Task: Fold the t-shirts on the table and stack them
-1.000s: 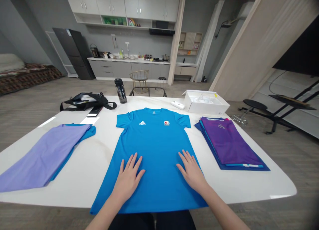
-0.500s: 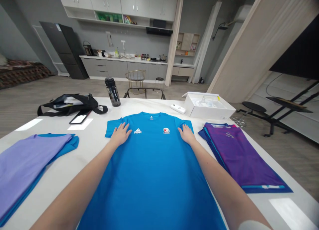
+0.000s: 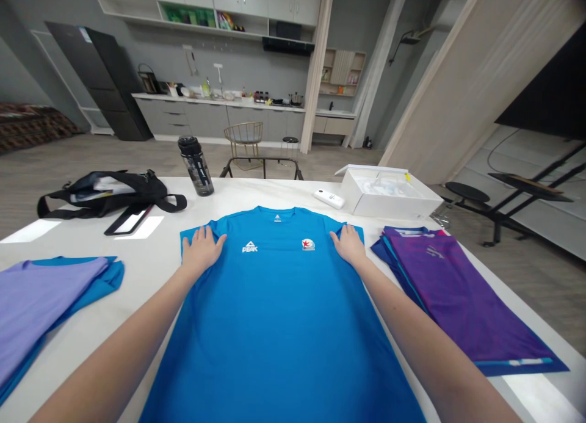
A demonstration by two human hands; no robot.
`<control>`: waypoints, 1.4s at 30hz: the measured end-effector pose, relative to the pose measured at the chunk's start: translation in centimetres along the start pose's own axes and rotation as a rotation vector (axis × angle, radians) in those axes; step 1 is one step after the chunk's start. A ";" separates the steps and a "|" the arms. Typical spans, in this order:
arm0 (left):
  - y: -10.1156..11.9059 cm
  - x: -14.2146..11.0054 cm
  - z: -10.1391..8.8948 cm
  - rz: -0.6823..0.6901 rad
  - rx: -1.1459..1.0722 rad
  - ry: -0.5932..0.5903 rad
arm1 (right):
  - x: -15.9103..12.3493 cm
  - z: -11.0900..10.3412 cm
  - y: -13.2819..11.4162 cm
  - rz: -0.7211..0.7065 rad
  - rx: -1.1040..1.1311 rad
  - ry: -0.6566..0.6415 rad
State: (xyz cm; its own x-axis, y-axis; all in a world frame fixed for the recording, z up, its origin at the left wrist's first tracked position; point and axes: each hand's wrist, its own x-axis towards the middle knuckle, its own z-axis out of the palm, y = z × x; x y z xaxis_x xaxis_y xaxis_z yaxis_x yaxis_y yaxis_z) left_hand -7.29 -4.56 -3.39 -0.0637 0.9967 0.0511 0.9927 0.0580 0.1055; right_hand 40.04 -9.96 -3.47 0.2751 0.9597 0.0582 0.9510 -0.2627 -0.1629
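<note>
A blue T-shirt with a white PEAK logo and a small round badge lies spread front up on the white table, its collar away from me. My left hand rests open on the sleeve and shoulder at the left. On the opposite sleeve lies my right hand, palm down with fingers stretched out. The shirt's lower hem falls outside the view.
Left stand folded lilac and blue shirts, a black bag, a phone and a dark bottle. Right are folded purple shirts, a white open box and a white handheld device.
My hands have moved a little farther apart, the left one outward to the left along the sleeve. The shirt's sleeves look more spread. The camera view has shifted slightly.
</note>
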 end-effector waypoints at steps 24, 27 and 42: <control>5.1 5.4 0.8 0.290 0.014 -0.031 | 4.3 0.6 -5.5 -0.196 -0.014 -0.090; 8.0 5.4 1.0 0.395 0.012 0.010 | 4.7 1.2 -8.1 -0.316 0.013 -0.061; 11.2 9.7 1.9 0.358 -0.091 -0.114 | 10.0 2.7 -13.7 -0.111 0.105 -0.252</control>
State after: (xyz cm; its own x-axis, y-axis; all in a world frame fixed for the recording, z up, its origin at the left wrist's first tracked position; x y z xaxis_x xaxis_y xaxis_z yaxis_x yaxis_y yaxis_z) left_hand 3.43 5.91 -3.56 0.3026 0.9531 -0.0099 0.9365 -0.2954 0.1890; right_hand 29.40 3.51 -3.37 0.1140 0.9799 -0.1635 0.9499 -0.1557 -0.2709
